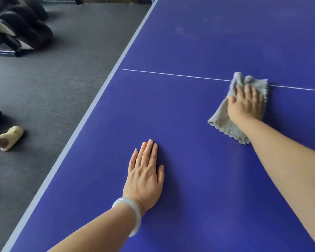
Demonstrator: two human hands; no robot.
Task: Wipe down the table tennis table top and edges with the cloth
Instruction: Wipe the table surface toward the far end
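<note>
On the blue table tennis table point(198, 128), toward its right side, the grey cloth point(224, 122) lies bunched over the thin white line point(171, 74), which disappears beneath it and comes out again on the far side. The right hand point(245, 104) presses flat on the cloth with straight, slightly spread fingers, hiding the cloth's middle; only its scalloped borders and a crumpled far corner show. Nearer the camera, the left hand point(145, 175) rests palm down on the bare surface, fingers straight and together, with a pale bangle point(135, 215) at the wrist. Both forearms run out of the bottom of the view. The table is cut off at the top, right and bottom, so only its pale left edge point(91, 115) is visible. Faint whitish smudges point(179, 30) mark the far surface. Beside the table on the grey carpet point(53, 79), a cream slipper point(12, 137) is partly cropped, and a dark bulky object point(20, 24) is too blurred to identify.
</note>
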